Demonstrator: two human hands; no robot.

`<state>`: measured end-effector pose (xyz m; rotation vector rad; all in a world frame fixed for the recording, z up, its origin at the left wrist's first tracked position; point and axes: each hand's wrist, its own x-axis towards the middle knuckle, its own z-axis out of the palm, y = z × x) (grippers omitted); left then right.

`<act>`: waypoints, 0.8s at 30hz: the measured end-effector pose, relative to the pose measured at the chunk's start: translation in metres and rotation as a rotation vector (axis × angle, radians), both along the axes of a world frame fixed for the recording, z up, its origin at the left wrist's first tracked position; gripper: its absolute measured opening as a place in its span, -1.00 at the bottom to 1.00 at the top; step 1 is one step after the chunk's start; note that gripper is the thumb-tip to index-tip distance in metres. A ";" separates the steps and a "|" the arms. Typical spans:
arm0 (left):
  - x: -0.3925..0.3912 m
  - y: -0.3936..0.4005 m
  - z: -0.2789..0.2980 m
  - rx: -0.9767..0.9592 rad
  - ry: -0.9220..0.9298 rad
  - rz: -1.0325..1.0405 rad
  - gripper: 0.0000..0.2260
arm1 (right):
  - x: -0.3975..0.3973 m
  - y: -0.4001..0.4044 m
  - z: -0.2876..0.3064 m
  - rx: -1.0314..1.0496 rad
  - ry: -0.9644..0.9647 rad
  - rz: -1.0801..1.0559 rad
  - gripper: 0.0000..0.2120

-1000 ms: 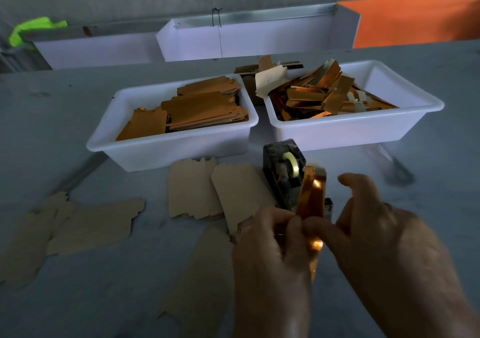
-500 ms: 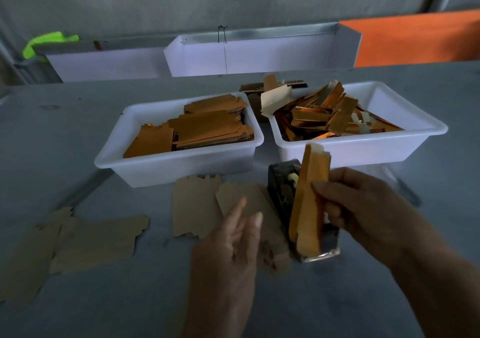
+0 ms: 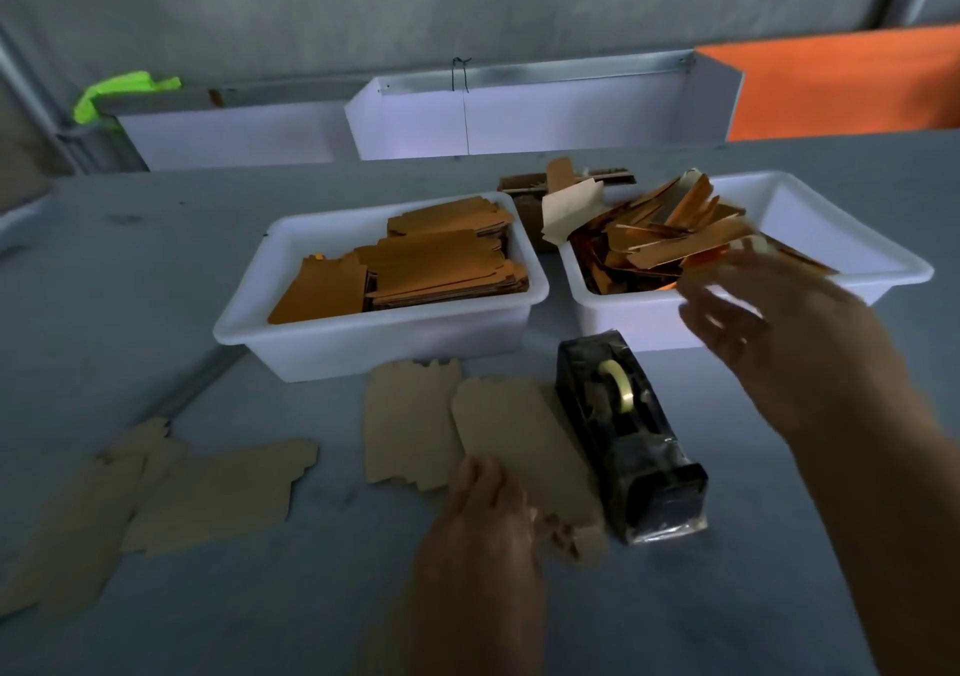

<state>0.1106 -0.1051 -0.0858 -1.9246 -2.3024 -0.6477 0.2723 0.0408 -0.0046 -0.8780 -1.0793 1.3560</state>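
Reaching right hand [image 3: 779,332], 2 tubs [image 3: 363,350] [image 3: 639,319], 1 dispenser [image 3: 631,447]

A white tub [image 3: 363,353] sits mid-counter [image 3: 130,312], stacked with flat orange card blanks [image 3: 441,270]; a black tape dispenser [image 3: 628,441] stands nearer the near edge; loose brown blanks [image 3: 208,493] lie toward the left edge; two white trays [image 3: 545,124] line the far edge, with a green scrap [image 3: 119,93] at the far left corner.
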 end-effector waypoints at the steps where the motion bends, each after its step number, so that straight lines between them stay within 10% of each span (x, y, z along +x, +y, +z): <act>1: 0.000 -0.001 -0.002 0.053 0.021 0.002 -0.88 | 0.002 -0.018 -0.003 -0.002 -0.034 0.031 -0.86; 8: -0.005 -0.019 -0.004 0.350 0.015 0.009 -0.76 | -0.001 -0.121 -0.033 -0.096 -0.439 0.169 -0.88; 19: 0.007 -0.051 -0.004 0.469 -0.094 -0.285 -0.80 | -0.024 -0.122 -0.058 -0.554 -0.039 0.273 -0.86; 24: 0.015 -0.041 0.018 0.470 -1.028 0.143 -0.60 | -0.018 -0.124 -0.061 -0.494 -0.042 0.276 -0.84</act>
